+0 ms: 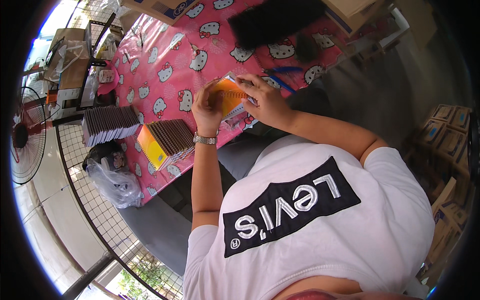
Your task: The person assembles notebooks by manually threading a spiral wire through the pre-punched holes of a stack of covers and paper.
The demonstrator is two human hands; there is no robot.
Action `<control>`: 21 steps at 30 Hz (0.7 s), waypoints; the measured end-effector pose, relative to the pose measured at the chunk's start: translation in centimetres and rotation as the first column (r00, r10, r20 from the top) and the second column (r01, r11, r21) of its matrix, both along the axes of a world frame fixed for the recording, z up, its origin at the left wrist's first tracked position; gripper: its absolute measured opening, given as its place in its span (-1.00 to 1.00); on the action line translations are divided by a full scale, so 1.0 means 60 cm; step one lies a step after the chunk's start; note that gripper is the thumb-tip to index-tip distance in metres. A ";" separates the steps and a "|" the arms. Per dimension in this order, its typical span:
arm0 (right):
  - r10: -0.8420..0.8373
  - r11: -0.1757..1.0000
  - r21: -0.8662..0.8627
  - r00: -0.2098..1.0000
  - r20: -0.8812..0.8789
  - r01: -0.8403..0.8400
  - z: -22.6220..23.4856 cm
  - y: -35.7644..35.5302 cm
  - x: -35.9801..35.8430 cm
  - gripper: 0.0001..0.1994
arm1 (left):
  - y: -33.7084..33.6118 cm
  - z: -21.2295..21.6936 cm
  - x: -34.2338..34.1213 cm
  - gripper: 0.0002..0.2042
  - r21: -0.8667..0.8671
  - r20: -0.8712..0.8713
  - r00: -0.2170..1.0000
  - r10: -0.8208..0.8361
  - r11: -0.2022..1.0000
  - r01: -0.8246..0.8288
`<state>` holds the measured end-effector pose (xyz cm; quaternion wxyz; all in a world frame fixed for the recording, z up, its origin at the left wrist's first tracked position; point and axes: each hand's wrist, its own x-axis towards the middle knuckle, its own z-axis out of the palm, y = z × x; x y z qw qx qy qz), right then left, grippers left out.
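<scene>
"Two bare hands are on one spiral notebook (229,104), right? How do the fingers stand?"

"The left hand (206,107) has its fingers curled and clamped on the notebook's left side. The right hand (270,102) lies at the other side, thumb apart from the forefinger; I cannot tell whether it grips or only touches."

"And where is the notebook?"

"Between the hands, over the near side of the table (220,59). Its orange-yellow cover faces up, with the coil running across and white paper showing beside it."

"What is around them?"

"A metal watch (205,138) on the left wrist. Blue handles (285,69) lie just beyond the right hand. Left of the left forearm sits a yellow-covered notebook stack (156,142), and past it a dark-coiled stack (111,125)."

"Farther out?"

"A pink cloth with cartoon cats covers the table. Something black (272,22) lies at the far side, near a cardboard box (352,15). A clear plastic bag (115,185) hangs by the left edge, and a fan (25,135) stands beyond."
</scene>
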<state>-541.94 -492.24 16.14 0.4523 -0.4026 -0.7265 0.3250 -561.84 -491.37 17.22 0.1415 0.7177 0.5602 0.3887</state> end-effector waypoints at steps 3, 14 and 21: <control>-0.005 1.000 -0.019 1.000 -0.028 0.005 0.009 -0.001 -0.004 -0.50 | 0.005 0.002 0.002 -0.69 0.015 0.021 0.999 -0.028 1.000 0.027; -0.050 0.998 0.034 0.998 -0.049 0.052 -0.008 -0.001 -0.012 -0.44 | 0.006 -0.009 0.002 -0.70 0.053 0.056 0.996 -0.065 0.997 0.062; 0.023 0.999 -0.044 0.999 0.038 -0.021 0.001 -0.005 -0.003 -0.41 | 0.004 0.003 0.006 -0.68 -0.094 0.149 0.988 -0.043 0.994 0.058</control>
